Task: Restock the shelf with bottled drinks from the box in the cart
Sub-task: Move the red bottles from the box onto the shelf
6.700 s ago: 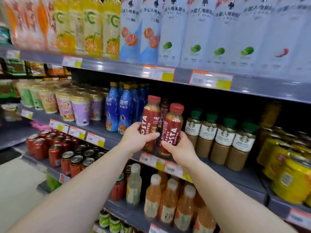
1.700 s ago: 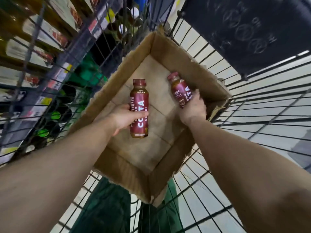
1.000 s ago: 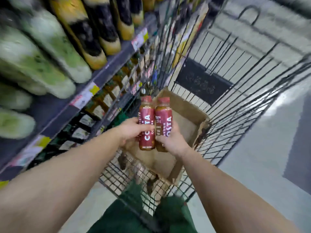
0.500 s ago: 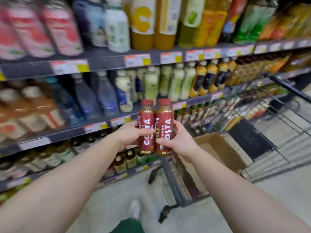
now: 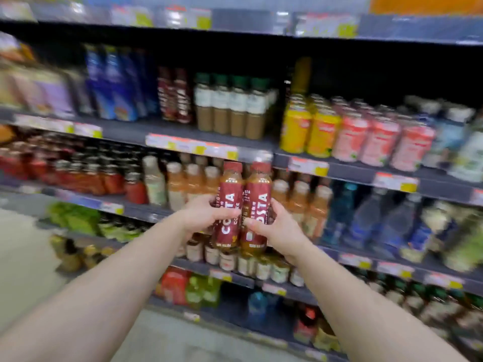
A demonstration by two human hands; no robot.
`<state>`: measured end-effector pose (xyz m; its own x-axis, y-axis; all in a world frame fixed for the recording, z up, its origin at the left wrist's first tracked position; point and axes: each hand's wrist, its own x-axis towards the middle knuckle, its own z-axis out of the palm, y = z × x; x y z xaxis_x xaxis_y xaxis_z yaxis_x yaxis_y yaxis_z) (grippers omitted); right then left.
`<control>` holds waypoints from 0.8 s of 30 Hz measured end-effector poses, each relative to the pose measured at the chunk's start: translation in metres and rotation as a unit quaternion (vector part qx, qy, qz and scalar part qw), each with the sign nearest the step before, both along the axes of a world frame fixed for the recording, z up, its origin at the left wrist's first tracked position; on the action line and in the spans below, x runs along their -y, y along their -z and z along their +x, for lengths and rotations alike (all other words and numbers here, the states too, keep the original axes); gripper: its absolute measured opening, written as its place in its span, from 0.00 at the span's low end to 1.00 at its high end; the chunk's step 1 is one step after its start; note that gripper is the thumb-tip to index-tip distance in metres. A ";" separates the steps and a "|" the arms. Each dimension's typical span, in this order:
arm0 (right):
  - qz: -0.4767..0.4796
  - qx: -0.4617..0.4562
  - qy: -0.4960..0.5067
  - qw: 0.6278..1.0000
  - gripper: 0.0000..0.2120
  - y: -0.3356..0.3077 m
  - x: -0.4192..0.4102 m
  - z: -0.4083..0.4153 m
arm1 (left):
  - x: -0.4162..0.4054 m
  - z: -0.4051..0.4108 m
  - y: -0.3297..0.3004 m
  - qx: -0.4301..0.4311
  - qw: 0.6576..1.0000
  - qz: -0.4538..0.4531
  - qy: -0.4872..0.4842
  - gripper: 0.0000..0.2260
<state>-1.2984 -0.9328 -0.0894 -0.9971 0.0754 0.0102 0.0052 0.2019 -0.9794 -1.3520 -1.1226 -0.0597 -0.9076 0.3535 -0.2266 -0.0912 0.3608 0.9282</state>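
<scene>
Left hand (image 5: 202, 216) and right hand (image 5: 274, 228) each gripping one upright red Costa coffee bottle, left bottle (image 5: 228, 205) touching right bottle (image 5: 257, 205), both held in the air before the blurred drinks shelf (image 5: 261, 150), near two matching shelved bottles (image 5: 174, 96)

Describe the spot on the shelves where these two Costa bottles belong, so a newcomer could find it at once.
Start at the second shelf from the top, the one with blue bottles at its left. Move right to the two red-capped Costa bottles just before the green-capped coffee bottles. They alone match the dark red bottles in the left hand and right hand.
</scene>
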 end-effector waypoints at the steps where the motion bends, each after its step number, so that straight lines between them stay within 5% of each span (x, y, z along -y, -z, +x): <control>1: -0.018 -0.006 -0.013 1.000 0.28 -0.002 0.039 -0.019 | 0.039 -0.013 -0.006 -0.008 1.000 -0.007 -0.020 0.20; 5: -0.059 -0.020 -0.067 0.996 0.25 -0.011 0.168 -0.081 | 0.162 -0.055 -0.034 -0.044 0.995 -0.013 -0.092 0.15; 10: -0.046 -0.040 -0.061 0.996 0.24 -0.051 0.234 -0.139 | 0.230 -0.111 -0.067 -0.072 0.992 0.008 -0.104 0.17; 15: 0.008 -0.094 -0.006 0.996 0.23 -0.093 0.236 -0.207 | 0.236 -0.178 -0.089 -0.107 0.987 0.071 -0.099 0.28; 24: 0.038 -0.159 0.096 0.982 0.26 -0.119 0.218 -0.334 | 0.203 -0.311 -0.110 -0.198 0.965 0.111 -0.134 0.23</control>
<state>-1.6321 -1.1506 0.0298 -0.9101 0.2494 0.3309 -0.2528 0.2988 -0.9202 -1.6628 -1.3252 0.0501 -0.9730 0.0939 0.2107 0.2238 0.1628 0.9609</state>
